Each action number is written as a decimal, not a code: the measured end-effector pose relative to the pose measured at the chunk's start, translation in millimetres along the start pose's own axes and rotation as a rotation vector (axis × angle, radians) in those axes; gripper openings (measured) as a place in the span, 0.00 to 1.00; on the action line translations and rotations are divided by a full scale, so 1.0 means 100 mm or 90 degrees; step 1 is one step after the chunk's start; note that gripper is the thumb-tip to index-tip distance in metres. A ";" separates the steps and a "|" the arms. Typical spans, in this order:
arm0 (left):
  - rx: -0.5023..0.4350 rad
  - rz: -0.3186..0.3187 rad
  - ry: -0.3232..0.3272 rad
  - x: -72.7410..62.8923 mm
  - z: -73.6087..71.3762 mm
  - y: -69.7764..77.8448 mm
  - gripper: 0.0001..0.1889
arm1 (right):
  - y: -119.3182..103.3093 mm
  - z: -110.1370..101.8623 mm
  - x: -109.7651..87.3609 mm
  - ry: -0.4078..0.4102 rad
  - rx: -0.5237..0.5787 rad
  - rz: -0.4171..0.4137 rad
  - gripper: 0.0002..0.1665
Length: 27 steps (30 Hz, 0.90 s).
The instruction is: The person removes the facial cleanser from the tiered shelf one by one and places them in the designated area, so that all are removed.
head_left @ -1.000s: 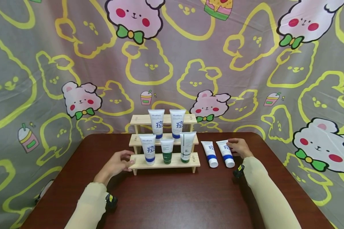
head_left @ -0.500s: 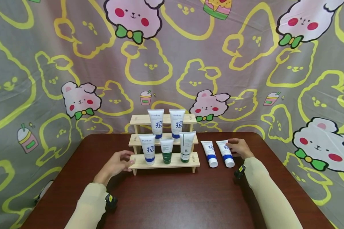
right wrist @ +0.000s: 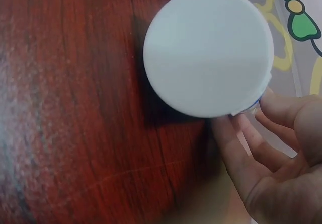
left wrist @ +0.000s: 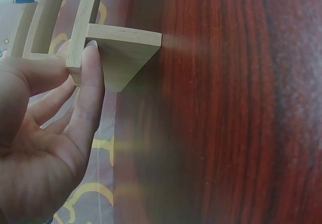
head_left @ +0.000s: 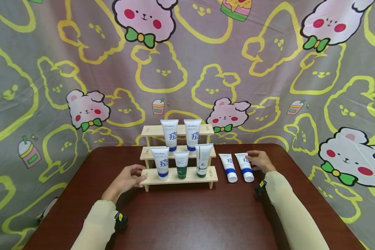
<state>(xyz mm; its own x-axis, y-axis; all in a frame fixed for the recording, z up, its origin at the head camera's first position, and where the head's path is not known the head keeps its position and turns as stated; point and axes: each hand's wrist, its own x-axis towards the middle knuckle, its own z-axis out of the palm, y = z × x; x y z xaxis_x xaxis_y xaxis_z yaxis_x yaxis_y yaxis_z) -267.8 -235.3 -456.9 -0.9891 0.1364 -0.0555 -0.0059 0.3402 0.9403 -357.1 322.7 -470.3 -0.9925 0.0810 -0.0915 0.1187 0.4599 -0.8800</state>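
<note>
My left hand [head_left: 126,180] pinches the left end of the lowest board of a three-tier wooden display stand [head_left: 187,179]. In the left wrist view, the thumb lies on the upper side of the board [left wrist: 78,48] and a finger reaches beneath it. On the right, my right hand [head_left: 262,161] holds the outer edge of a white squeeze tube [head_left: 244,162] with a blue band, which lies with its cap toward me. The tube's round white cap [right wrist: 209,53] fills much of the right wrist view, the fingertips just behind it. A matching tube [head_left: 227,165] lies alongside, to its left.
Two blue-banded tubes [head_left: 170,133] stand on the stand's middle tier. Along the lowest tier stand another blue-banded tube [head_left: 161,163], a small green-and-white tube [head_left: 182,163] and a taller white tube [head_left: 203,159]. A patterned cloth [head_left: 162,93] hangs behind the dark wooden table [head_left: 187,218].
The cap end of the tube in my right hand has swung slightly left, closer to its neighbour. My left hand keeps its grip on the stand, which stays in place.
</note>
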 end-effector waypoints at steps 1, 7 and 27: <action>0.002 0.002 -0.002 0.00 0.00 0.00 0.22 | 0.00 0.00 0.00 0.000 -0.002 0.001 0.30; 0.012 0.005 0.002 0.00 -0.01 0.00 0.22 | 0.01 0.00 0.01 -0.004 -0.004 0.004 0.30; 0.003 0.001 -0.002 0.02 0.00 -0.02 0.22 | 0.03 -0.03 0.00 0.017 -0.031 -0.015 0.26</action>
<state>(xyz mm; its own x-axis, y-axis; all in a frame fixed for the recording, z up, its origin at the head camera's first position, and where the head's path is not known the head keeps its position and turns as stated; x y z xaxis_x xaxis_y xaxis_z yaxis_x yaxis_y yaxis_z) -270.0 -236.1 -459.1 -0.9887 0.1398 -0.0545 -0.0031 0.3439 0.9390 -357.0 327.0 -471.6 -0.9940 0.0926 -0.0588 0.0978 0.5046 -0.8578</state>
